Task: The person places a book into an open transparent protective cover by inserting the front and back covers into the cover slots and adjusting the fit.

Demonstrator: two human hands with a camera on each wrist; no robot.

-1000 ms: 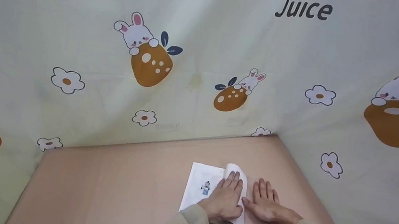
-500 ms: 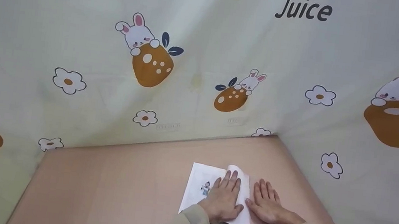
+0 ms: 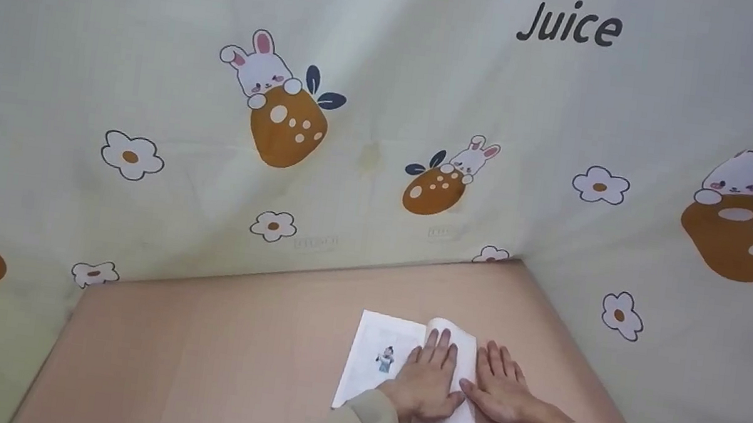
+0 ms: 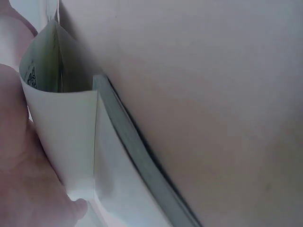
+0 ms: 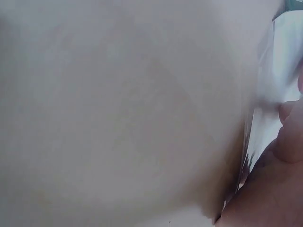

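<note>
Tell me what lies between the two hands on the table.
In the head view, the folded-over page edge of the booklet lies between the left hand and the right hand; both press flat, almost touching.

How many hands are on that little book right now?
2. The left hand lies flat on the folded-over page of the booklet; the right hand lies flat at its right edge, mostly on the pink table.

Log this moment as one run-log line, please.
left hand: flat on booklet folded page | right hand: flat on table beside booklet
</note>
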